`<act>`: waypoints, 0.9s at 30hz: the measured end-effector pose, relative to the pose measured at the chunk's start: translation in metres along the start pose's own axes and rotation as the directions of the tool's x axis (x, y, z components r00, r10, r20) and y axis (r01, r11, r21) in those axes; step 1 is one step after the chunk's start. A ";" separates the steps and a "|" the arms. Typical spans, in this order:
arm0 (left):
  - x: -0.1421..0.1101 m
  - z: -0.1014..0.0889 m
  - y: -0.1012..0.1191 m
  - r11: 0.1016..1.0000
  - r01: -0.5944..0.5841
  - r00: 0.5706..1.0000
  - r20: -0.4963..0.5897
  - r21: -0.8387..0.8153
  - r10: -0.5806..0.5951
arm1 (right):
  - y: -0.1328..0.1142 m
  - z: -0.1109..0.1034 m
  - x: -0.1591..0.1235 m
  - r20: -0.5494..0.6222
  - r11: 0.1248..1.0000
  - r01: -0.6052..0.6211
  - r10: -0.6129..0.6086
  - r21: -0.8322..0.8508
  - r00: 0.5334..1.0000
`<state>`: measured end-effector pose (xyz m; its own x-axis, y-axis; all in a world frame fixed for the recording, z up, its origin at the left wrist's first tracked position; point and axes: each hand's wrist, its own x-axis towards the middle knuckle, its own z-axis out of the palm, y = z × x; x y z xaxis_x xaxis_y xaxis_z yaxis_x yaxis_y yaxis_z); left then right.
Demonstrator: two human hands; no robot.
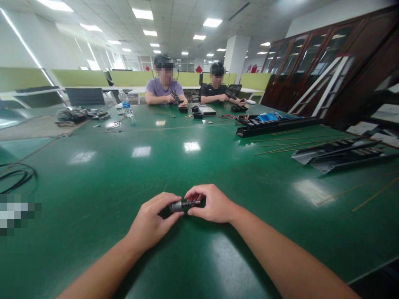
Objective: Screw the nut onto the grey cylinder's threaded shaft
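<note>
My left hand [152,218] is closed on a small dark grey cylinder with a thin stepped shaft [176,207], gripping its thick end between thumb and fingers. The cylinder lies sideways, shaft pointing right; its exact kind cannot be made out. Around the shaft's tip curves my right hand [213,204], thumb and fingers apart, with no clear contact on the shaft. Both hands are just above the green table [102,232].
Black metal channels [333,155] and thin rods [289,145] lie at the right. Farther back are a channel holding blue parts [269,118] and a water bottle [125,106]. Two people sit across, each holding a dark tool. A coiled black cable [18,176] lies left.
</note>
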<state>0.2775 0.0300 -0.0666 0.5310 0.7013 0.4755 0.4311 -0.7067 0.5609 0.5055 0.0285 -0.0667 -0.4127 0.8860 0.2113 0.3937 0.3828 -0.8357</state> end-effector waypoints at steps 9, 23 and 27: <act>-0.002 0.001 -0.004 1.000 -0.018 1.000 -0.018 -0.001 0.018 | -0.001 0.000 0.000 -0.028 0.995 0.056 -0.058 -0.088 0.998; -0.002 0.005 -0.007 1.000 -0.012 0.999 -0.034 -0.008 0.011 | -0.002 0.003 -0.001 -0.052 0.987 0.101 -0.108 -0.127 0.993; -0.002 0.004 -0.007 1.000 -0.020 0.999 -0.047 -0.008 0.019 | -0.002 0.003 -0.001 -0.053 0.986 0.101 -0.109 -0.133 0.993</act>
<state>0.2762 0.0333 -0.0745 0.5041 0.6911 0.5180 0.4147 -0.7198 0.5567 0.5022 0.0257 -0.0666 -0.4092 0.8516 0.3277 0.4553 0.5018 -0.7355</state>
